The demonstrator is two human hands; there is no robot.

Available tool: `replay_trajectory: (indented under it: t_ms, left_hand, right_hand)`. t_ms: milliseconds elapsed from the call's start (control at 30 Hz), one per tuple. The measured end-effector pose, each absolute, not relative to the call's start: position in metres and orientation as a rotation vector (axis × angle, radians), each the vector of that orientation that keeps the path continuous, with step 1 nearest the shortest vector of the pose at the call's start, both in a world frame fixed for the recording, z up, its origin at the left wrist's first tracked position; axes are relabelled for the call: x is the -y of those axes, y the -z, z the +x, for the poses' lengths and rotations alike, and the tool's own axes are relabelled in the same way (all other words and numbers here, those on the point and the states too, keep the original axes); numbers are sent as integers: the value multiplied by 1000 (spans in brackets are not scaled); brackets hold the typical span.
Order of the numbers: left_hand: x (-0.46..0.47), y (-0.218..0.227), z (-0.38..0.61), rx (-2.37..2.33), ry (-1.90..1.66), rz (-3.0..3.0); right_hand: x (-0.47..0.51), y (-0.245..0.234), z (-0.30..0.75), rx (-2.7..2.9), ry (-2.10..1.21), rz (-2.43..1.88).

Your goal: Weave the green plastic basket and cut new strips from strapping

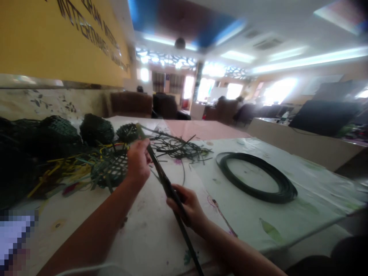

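Note:
A long dark green strip (161,174) runs slanted across the table, from near the woven pieces down toward me. My left hand (138,161) is closed around its upper part. My right hand (188,207) grips it lower down, fingers wrapped round it. A half-woven green basket piece (110,168) with an open lattice lies just left of my left hand. Loose dark strips (178,147) are scattered beyond both hands.
Several finished dark woven balls (96,128) and yellow strips (57,168) are piled at the left. A coil of dark strip (255,176) lies at the right on the pale patterned tablecloth (287,214). Chairs, screens and a yellow wall stand further off.

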State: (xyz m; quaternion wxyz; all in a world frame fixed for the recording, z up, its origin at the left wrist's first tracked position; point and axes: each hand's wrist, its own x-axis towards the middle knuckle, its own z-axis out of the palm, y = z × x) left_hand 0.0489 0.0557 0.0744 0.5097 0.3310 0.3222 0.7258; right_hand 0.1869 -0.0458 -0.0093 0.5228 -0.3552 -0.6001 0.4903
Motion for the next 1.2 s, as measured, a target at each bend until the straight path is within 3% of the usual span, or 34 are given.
replay_trajectory:
  t_ms: [233, 733, 1200]
  left_hand:
    - [-54, -74, 52, -752, -1858, 923]
    - [-52, -72, 52, -787, -1736, 866]
    - [-47, -65, 59, -757, -1718, 972]
  right_hand:
    - [42, 19, 188, 1394, -1182, -893]
    - [43, 12, 191, 1492, -1054, -931]
    - [42, 16, 189, 1408, -1151, -899]
